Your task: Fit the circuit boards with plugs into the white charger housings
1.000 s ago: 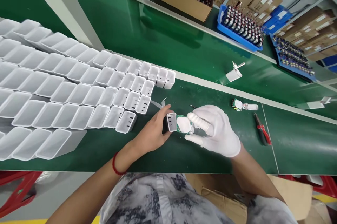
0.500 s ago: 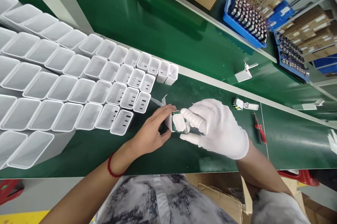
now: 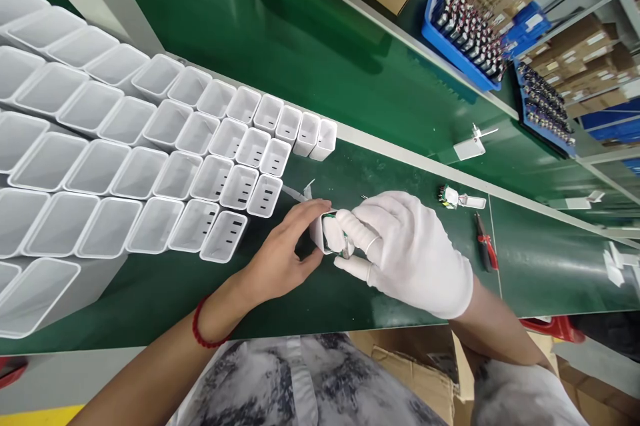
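My left hand (image 3: 285,246) grips the white case (image 3: 316,233); my gloved right hand (image 3: 413,254) pinches the circuit board (image 3: 333,235), partly inside it, between my two hands. I'd best keep the board square to the case, pressing gently

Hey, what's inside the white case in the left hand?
A green circuit board with a white pad is partly inside the white case; case walls hide the board's inserted end.

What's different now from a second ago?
The right hand has moved the board left, at least partly into the box that the left hand holds. Neither hand has let go. The pliers and the rows of boxes stayed where they were on the bench.
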`<state>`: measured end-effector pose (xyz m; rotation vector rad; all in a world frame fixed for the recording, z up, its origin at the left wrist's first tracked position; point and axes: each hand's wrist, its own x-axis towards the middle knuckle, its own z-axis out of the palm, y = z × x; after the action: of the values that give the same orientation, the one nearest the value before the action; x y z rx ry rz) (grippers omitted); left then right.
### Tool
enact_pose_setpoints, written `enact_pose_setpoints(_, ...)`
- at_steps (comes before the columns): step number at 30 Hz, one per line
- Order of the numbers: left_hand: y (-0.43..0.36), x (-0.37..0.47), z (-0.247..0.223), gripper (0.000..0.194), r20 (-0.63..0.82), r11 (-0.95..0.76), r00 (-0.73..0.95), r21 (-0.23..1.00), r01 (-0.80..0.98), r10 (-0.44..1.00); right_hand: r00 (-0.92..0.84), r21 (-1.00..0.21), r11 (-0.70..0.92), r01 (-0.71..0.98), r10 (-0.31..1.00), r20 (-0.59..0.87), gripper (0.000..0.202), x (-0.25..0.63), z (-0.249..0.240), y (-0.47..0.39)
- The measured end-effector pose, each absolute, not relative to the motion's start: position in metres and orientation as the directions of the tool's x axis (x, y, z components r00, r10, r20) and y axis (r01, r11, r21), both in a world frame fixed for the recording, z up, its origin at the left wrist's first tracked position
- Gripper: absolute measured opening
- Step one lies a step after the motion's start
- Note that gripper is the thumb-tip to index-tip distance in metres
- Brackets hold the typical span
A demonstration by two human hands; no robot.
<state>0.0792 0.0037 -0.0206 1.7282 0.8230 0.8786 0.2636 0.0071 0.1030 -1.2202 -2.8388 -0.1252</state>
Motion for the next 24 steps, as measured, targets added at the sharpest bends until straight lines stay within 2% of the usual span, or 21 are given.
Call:
enact_pose_setpoints(9,0.004,0.08,-0.02,0.056,0.183,-0.291,0.511,0.947,0.14,0.84,-0.678,0.119,0.669,0.734,0.732,0.063,0.027,0.264,0.102,0.0)
enact_pose_setpoints(14,0.003,0.08,-0.02,0.059,0.182,-0.308,0.536,0.939,0.156,0.825,-0.651,0.167,0.639,0.751,0.759,0.023,0.02,0.257,0.1,-0.004)
enact_pose_setpoints(19,0.002,0.082,-0.021,0.057,0.172,-0.3,0.527,0.939,0.167,0.833,-0.672,0.144,0.666,0.732,0.74,-0.01,0.026,0.254,0.097,0.003)
enact_pose_setpoints(20,0.002,0.083,-0.022,0.056,0.159,-0.29,0.508,0.938,0.189,0.847,-0.675,0.125,0.668,0.734,0.737,0.024,0.031,0.256,0.097,0.002)
enact_pose_setpoints(22,0.001,0.084,-0.024,0.055,0.126,-0.258,0.449,0.934,0.247,0.885,-0.638,0.097,0.633,0.768,0.746,0.188,0.037,0.263,0.096,-0.006)
enact_pose_setpoints(24,-0.001,0.086,-0.026,0.055,0.098,-0.228,0.381,0.922,0.312,0.919,-0.539,0.079,0.549,0.832,0.766,0.35,0.03,0.271,0.087,-0.021)
